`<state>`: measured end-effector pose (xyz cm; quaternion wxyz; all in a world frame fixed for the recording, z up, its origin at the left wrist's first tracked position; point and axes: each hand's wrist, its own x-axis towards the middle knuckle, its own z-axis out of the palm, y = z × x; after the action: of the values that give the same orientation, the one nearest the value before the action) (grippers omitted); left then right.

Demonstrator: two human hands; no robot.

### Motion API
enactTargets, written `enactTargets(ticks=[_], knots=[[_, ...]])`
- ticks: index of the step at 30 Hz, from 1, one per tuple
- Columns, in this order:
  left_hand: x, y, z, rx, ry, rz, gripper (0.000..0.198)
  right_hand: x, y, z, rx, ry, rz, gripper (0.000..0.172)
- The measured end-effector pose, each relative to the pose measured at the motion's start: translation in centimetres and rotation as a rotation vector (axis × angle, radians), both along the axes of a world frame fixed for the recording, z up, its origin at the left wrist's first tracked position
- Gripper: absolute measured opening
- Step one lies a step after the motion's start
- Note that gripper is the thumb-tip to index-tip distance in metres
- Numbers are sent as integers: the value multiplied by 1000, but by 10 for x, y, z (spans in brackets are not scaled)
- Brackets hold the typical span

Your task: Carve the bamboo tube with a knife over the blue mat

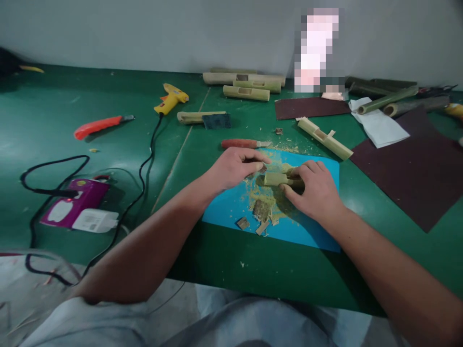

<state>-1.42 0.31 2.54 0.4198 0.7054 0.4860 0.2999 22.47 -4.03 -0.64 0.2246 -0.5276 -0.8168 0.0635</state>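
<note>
My right hand (313, 188) is closed around a short length of bamboo (275, 179) with a notch cut in it, held low over a blue sheet (227, 212). Just left of the bamboo, my left hand (238, 166) pinches a small dark brown piece of sandpaper (263, 168), mostly hidden by the fingers. Yellowish bamboo dust (265, 198) and several small scraps (262, 227) lie on the sheet beneath. Beyond my left hand rests a carving knife (238, 143) with a red handle.
Cut bamboo tubes (246, 92) lie along the wall, another (325, 139) right of centre. Large brown sandpaper (415, 164) spreads at right, near white paper (383, 126). At left are a yellow glue gun (170, 100), orange utility knife (99, 126) and purple power strip (68, 214) with cords.
</note>
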Motion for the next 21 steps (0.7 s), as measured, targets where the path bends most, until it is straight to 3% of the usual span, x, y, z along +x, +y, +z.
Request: enactTargets(ticks=[5,21], knots=[[3,1,-5,13,-47,9,9,1,0,0,3,7,9,30],[4,0,-2,34,5,12,10,1,0,1,-4,-26,16,35]])
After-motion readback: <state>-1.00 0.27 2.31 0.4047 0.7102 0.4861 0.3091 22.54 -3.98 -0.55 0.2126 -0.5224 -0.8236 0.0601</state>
